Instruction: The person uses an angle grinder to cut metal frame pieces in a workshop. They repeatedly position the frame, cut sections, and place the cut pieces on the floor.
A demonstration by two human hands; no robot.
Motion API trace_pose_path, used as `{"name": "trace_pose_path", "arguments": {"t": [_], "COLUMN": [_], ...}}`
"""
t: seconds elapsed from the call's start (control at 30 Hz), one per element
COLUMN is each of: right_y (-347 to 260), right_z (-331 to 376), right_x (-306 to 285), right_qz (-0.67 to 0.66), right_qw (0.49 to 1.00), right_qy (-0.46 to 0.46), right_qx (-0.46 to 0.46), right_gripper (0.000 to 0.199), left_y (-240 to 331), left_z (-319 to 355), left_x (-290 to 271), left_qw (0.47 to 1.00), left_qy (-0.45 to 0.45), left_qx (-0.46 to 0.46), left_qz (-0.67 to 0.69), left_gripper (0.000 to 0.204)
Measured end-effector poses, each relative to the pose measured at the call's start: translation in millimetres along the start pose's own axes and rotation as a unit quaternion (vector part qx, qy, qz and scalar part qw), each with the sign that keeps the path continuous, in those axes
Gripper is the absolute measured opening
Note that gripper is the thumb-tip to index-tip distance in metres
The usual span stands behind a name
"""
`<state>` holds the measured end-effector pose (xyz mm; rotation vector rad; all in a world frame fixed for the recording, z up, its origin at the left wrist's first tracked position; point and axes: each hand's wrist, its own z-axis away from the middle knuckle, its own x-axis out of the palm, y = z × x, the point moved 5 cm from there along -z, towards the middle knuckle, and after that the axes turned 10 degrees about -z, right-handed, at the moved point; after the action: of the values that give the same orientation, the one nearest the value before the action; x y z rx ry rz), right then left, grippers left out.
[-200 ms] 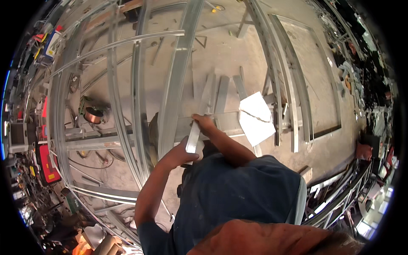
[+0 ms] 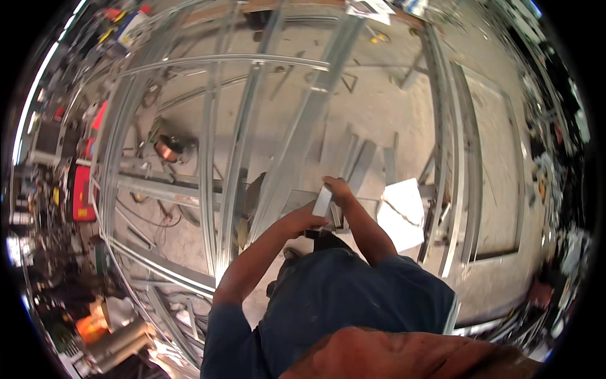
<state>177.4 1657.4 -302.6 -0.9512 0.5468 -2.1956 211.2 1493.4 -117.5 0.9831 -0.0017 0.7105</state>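
A short, bright piece of metal bar or channel (image 2: 323, 201) slants in front of my body, just above the frame's cross member. My right hand (image 2: 340, 189) closes round its far end. At the near end, my left hand (image 2: 305, 218) grips it, the fingers partly hidden by the wrist and the piece. Beyond my right hand, several loose grey metal lengths (image 2: 362, 165) lie side by side, pointing away from me. Right of my right forearm rests a white sheet (image 2: 402, 215) with a dark line across it.
Long galvanized profiles (image 2: 297, 139) form a frame left and ahead of me. A copper wire spool (image 2: 167, 150) sits on the floor inside it. At far left is a red case (image 2: 83, 192). A rectangular metal frame (image 2: 519, 189) lies on the right, and sheets (image 2: 372, 9) lie at the far edge.
The view has turned, so the surroundings sit further right. My left hand has come closer to my right hand along the metal piece; both still hold it.
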Motion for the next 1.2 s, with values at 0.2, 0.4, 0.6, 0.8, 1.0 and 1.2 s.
{"name": "trace_pose_path", "arguments": {"t": [0.2,0.4,0.6,0.8,1.0,1.2], "right_y": [-25,-1,-28,-19,-5,-41], "right_z": [-18,-61,-50,-43,-58,-63], "right_x": [28,-57,-24,-2,-10,-16], "right_qz": [0.027,0.287,0.608,0.636,0.627,0.618], "right_qw": [0.999,0.951,0.794,0.77,0.777,0.775], "right_qy": [0.031,0.036,-0.021,0.053,0.04,0.063], "right_qx": [0.006,0.113,0.003,-0.003,0.032,-0.117], "right_gripper": [0.017,0.019,0.039,0.051,0.08,0.074], "left_y": [-15,20,-66,-151,-179,-175], "left_z": [-71,-41,67,108,121,168], "left_x": [-45,-29,-25,-5,10,19], "left_qw": [0.991,0.938,0.949,0.908,0.883,0.883], "left_qy": [0.11,0.182,0.316,0.399,0.424,0.448], "left_qx": [-0.073,-0.032,0.001,-0.041,-0.021,-0.023], "left_qz": [0.007,-0.293,-0.003,0.122,0.197,0.136], "left_gripper": [0.079,0.077,0.064,0.061,0.062,0.055]}}
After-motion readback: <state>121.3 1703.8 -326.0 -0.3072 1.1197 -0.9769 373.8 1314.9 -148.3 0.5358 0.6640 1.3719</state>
